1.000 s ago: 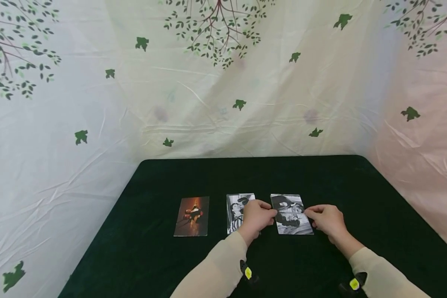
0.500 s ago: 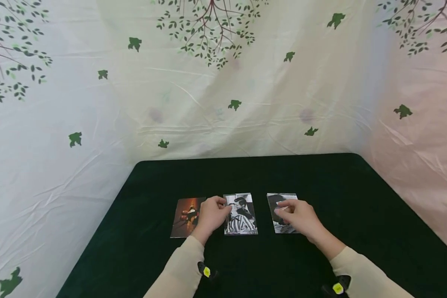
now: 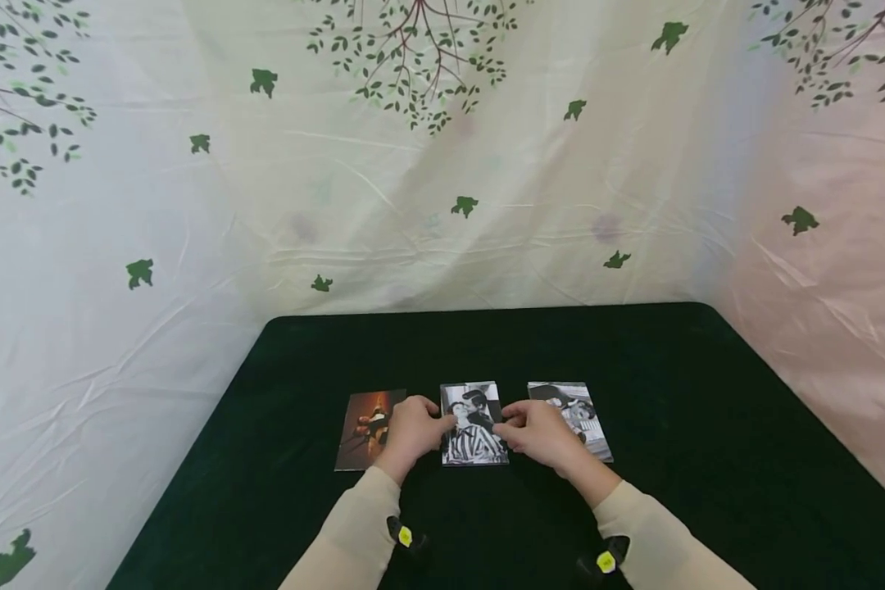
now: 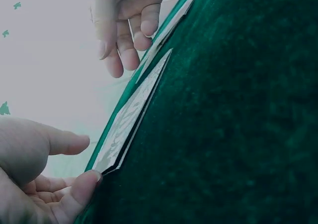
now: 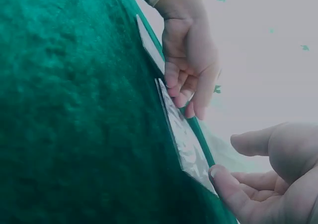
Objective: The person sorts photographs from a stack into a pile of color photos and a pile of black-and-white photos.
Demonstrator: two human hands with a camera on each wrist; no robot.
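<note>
A black-and-white photo card (image 3: 474,442) lies in the middle of a row of three spots. From the left wrist view it shows as a small stack (image 4: 130,119), its layers slightly apart at the edge. My left hand (image 3: 411,433) is at its left edge, one fingertip touching the corner and the thumb held apart. Opposite, my right hand (image 3: 544,436) has a fingertip at the right edge, its thumb also spread away, as the right wrist view shows on the hand (image 5: 278,174). Neither hand pinches the stack.
An orange-brown photo card (image 3: 354,447) lies to the left, partly covered by the left hand. Another black-and-white photo card (image 3: 593,426) lies to the right, partly behind the right hand. Dark green cloth (image 3: 472,348) covers the table, and a leaf-printed curtain (image 3: 383,221) hangs behind.
My left hand has moved left from between the middle and right cards to the middle stack's left edge. My right hand has left the right card's outer edge and come to the middle stack.
</note>
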